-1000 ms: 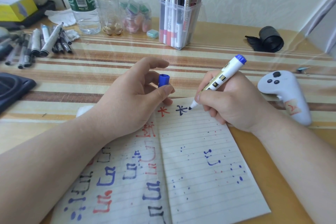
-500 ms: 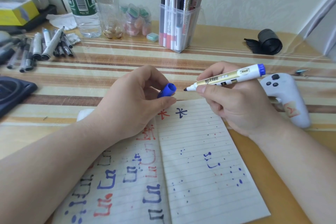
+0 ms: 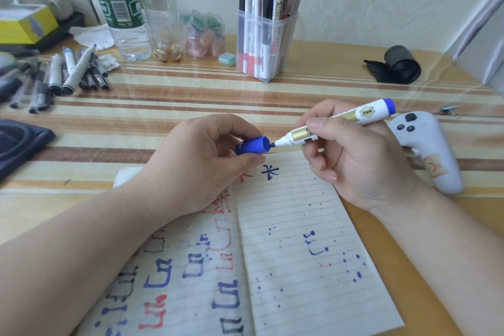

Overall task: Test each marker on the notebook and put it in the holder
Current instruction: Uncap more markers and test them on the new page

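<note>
Recapping. Left hand (image 3: 196, 163) pinches cap (image 3: 252, 145); right hand (image 3: 360, 161) grips marker (image 3: 365, 112), tip at cap's mouth. Next: push home; holder (image 3: 289, 35) at 12 o'clock.

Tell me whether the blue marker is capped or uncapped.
Uncapped. The left hand pinches the blue cap, open mouth toward the marker held in the right hand; the bare tip just reaches the mouth, white neck exposed.

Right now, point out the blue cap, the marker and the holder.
blue cap (image 3: 252, 145): head view, on its side wall.
marker (image 3: 365, 113): head view, on the barrel near its blue end.
holder (image 3: 288, 43): head view, on its clear right wall.
</note>
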`<state>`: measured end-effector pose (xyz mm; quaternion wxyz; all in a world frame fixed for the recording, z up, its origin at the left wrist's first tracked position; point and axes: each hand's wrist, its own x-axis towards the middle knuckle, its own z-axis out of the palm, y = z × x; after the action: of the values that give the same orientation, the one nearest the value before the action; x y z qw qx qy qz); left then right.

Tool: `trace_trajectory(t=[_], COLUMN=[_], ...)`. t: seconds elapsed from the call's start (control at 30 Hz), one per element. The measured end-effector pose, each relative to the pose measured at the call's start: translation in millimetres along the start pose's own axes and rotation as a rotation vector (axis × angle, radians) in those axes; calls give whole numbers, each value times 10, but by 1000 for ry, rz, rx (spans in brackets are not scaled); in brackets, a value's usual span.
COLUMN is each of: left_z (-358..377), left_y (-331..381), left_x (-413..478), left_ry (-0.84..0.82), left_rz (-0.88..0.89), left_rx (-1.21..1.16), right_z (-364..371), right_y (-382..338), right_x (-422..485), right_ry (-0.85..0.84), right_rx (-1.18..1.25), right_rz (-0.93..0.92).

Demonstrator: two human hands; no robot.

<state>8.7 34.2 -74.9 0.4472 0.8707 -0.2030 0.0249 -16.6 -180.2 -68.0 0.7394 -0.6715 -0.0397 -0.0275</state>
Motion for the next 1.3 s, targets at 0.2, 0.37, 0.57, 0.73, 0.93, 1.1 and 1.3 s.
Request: trace_trajectory(t=[0.2, 0.37, 0.57, 0.73, 0.93, 1.1, 1.3], left_z=[-5, -11, 6, -42, -46, -59, -71], left_y=[-10, -37, -63, -53, -47, -34, 34], left_x=[-2, 3, 4, 21, 17, 4, -59], left_ry=[-8, -15, -26, -111, -137, -26, 15], left_rz=[62, 107, 154, 130, 106, 70, -97], left_rx=[-1, 13, -48, -307, -344, -393, -817], right_z=[20, 33, 43, 50, 77, 3, 190], right_y=[-9, -28, -34, -77, -45, -11, 37], right_x=[-15, -31, -48, -62, -76, -44, -158], right_ry=[-11, -33, -78, -156, -215, -57, -245], right_rx=[9, 14, 32, 70, 42, -39, -222], right_rz=[-5, 6, 4, 15, 102, -40, -228])
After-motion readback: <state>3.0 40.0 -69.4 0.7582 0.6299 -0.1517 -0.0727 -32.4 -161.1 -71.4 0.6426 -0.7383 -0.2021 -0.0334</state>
